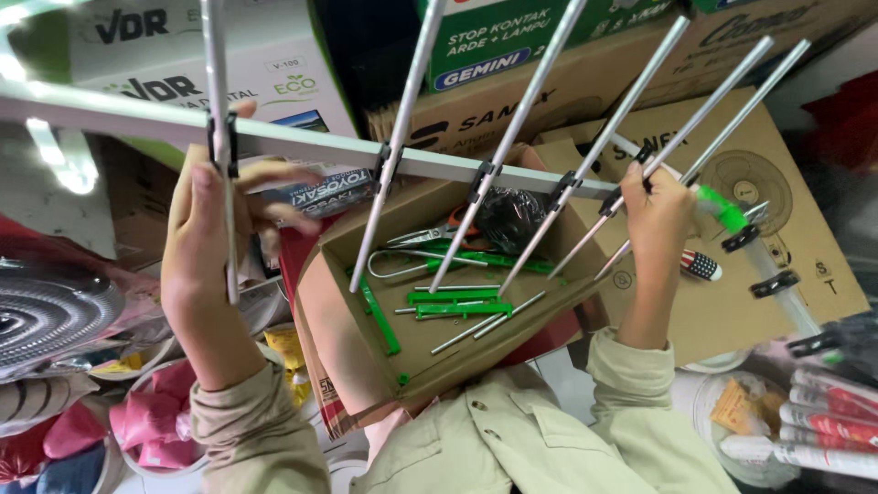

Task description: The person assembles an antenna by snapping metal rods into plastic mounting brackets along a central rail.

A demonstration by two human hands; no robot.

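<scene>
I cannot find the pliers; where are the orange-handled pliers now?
In the head view, the orange-handled pliers lie at the back of the open cardboard box, centre frame, under the aluminium boom, beside green plastic pieces.

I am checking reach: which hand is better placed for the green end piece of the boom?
Probably right. The right hand grips the boom just beside the green end piece; the left hand holds the far end.
</scene>
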